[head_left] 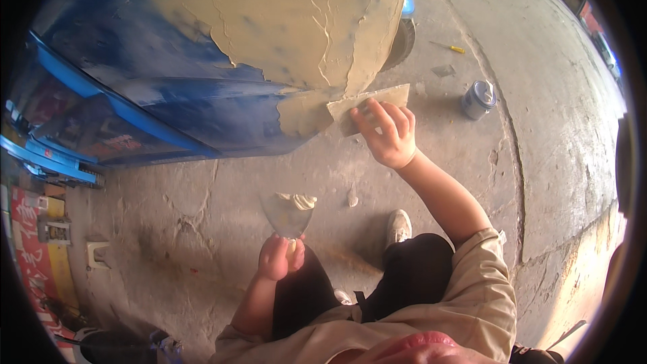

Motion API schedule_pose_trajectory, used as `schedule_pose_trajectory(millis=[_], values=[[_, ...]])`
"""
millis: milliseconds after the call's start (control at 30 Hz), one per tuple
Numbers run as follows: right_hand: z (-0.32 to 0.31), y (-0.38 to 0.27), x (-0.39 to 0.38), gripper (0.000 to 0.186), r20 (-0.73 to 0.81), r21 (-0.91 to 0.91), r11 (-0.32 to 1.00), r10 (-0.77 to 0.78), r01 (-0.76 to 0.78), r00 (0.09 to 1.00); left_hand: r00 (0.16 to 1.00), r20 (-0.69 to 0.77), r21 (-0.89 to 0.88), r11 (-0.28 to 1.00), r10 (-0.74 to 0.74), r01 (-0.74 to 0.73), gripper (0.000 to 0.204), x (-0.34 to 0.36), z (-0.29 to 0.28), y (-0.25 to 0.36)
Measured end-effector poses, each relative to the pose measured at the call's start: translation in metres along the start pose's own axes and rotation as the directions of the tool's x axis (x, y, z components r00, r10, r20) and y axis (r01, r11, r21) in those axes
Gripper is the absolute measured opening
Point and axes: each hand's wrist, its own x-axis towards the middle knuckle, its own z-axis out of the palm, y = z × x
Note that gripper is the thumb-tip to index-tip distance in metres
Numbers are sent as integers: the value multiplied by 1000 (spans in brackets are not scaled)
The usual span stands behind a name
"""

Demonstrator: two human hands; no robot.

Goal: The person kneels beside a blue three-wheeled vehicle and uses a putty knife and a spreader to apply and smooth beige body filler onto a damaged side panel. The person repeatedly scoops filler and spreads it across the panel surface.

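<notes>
A blue vehicle body panel (pixel 229 111) fills the upper left, its upper part coated with beige body filler (pixel 269 13) that has ridges and ragged edges. My right hand (pixel 387 131) grips a flat, filler-smeared spreader (pixel 350 104), its edge at the lower right corner of the panel against the coated area. Lower down, in front of my knees, my left hand (pixel 282 257) is closed round the handle of a putty knife (pixel 286 216). The wide blade points up and away from me, with a dollop of pale filler (pixel 300 200) along its tip.
On the concrete floor to the right stands a can (pixel 479 100). Farther off lies a yellow-handled tool (pixel 457 49). A small stool (pixel 98 255) and red-and-yellow boards (pixel 50 269) are at the left. A dark round object (pixel 401 44) sits beside the panel.
</notes>
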Motion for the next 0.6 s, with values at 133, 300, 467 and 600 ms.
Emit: schedule_pose_trajectory(millis=[133,300,467,600], values=[[-12,-12,-15,55,172,307,947,39,-91,984,999,42,50,999,6,-8,40,7,2,1],[-68,-18,10,45,489,792,325,167,-516,856,988,151,188,982,-17,-12,46,24,12,14],[-87,-21,12,52,536,844,153,-198,-515,820,977,212,102,994,4,-26,46,30,7,13],[-93,-13,1,53,690,723,292,-275,-626,669,989,138,114,991,59,-75,51,22,8,20]])
